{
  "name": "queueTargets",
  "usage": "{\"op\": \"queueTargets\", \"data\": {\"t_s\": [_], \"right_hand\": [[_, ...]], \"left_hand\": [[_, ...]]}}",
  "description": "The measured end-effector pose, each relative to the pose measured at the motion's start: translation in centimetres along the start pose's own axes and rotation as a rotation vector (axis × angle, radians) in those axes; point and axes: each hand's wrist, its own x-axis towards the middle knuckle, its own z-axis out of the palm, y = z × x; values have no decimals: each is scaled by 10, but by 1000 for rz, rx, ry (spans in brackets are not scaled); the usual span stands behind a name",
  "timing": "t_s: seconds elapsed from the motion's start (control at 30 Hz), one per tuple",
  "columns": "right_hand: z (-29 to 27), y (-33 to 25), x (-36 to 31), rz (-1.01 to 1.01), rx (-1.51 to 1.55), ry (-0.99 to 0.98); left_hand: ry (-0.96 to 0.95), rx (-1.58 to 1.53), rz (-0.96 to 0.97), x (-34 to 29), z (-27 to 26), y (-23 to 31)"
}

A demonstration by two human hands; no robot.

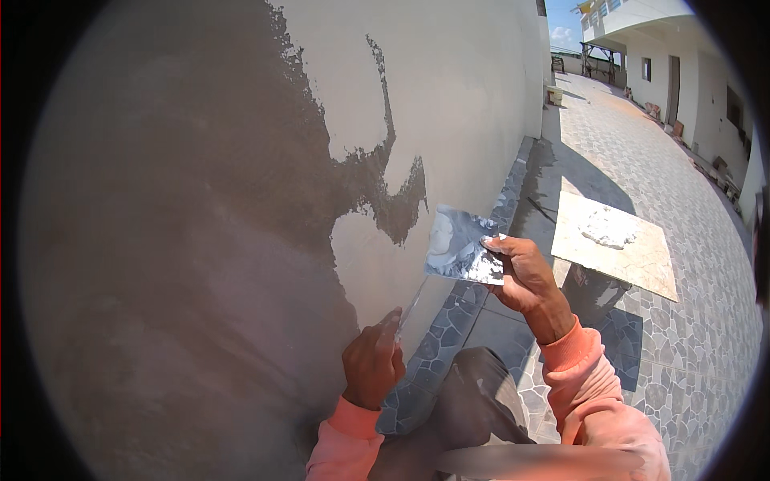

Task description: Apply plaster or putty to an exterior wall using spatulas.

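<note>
My right hand [525, 276] grips a square, shiny metal plate [469, 268], its thumb on top near the edge. White putty [440, 232] is smeared over the plate's left part. Lower and to the left, my left hand [373, 365] is closed round a thin scraper [414, 303], seen nearly edge-on, its tip close to the plate's lower left corner. Both hands are in front of a wall [176, 240], bare grey on the left and coated white on the right, with a ragged border between.
Right of me, a pale board [654, 260] bearing a heap of white putty [608, 228] rests on a dark bucket-like stand [589, 293]. Stone-patterned tiles [690, 337] cover the ground. A tiled strip [425, 353] runs along the wall's foot. A white building [682, 80] stands far right.
</note>
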Motion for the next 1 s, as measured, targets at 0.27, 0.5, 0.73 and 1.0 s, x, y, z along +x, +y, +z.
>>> {"op": "queueTargets", "data": {"t_s": [0.27,0.5,0.73,1.0], "right_hand": [[112,-89,127,-814,-720,-338],[173,-111,198,-1531,-1512,-30],[163,-81,223,-1634,-1571,-140],[139,-41,223,-1572,-1663,-142]], "left_hand": [[9,-191,-440,-75,24,2],[-25,-275,-565,-103,27,3],[58,-314,-611,-98,22,2],[70,-333,-592,-93,18,2]]}}
